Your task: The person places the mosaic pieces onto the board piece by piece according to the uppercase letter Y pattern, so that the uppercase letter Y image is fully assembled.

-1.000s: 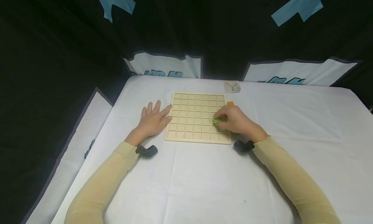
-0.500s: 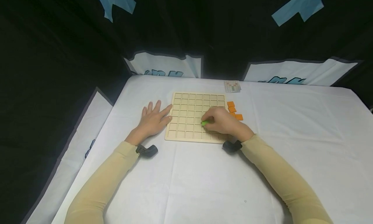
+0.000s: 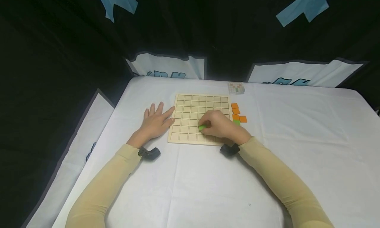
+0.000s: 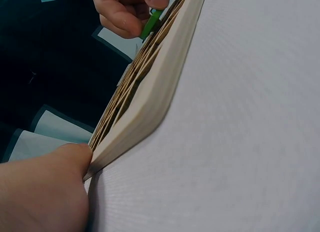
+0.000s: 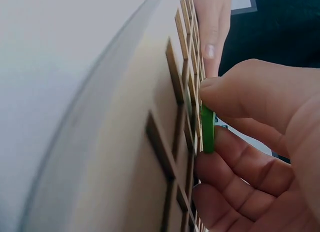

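A pale wooden grid board [image 3: 187,122] lies flat on the white table. My right hand [image 3: 218,124] is over the board's lower middle and pinches a green square tile [image 3: 202,127] between thumb and fingers. In the right wrist view the green tile [image 5: 207,129] is tilted on edge, close to the grid's ridges. Fingers spread, my left hand [image 3: 154,122] rests on the cloth at the board's left side, its thumb and index fingertip touching the edge. The left wrist view shows the left thumb [image 4: 75,159] against the board's rim [image 4: 145,111].
Several orange tiles [image 3: 235,105] lie just right of the board, with a green tile [image 3: 236,122] below them. A small printed grid card [image 3: 236,88] lies behind the board's far right corner. Dark curtain [image 3: 213,30] hangs behind the table.
My right hand has moved left across the board, carrying the green tile from the right side toward the middle. The tiles at the right came into sight. My left hand has stayed put.
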A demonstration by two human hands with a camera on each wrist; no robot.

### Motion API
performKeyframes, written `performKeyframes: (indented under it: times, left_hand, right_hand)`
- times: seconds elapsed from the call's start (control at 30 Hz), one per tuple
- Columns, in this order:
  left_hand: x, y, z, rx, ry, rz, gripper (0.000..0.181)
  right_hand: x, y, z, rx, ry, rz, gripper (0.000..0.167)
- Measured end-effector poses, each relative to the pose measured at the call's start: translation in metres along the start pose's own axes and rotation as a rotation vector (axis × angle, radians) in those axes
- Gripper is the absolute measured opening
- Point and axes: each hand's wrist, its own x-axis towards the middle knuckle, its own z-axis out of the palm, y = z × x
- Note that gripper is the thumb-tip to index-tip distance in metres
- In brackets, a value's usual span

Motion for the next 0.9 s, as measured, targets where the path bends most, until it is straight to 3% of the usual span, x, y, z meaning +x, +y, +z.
performKeyframes:
  times: [0.9]
  left_hand:
    - [0.0008,0.0005,0.0000,-0.001,0.001,0.000,0.062]
  right_hand:
    - [-0.0010,-0.0002,0.0060,-0.006,-0.009,0.041,0.022]
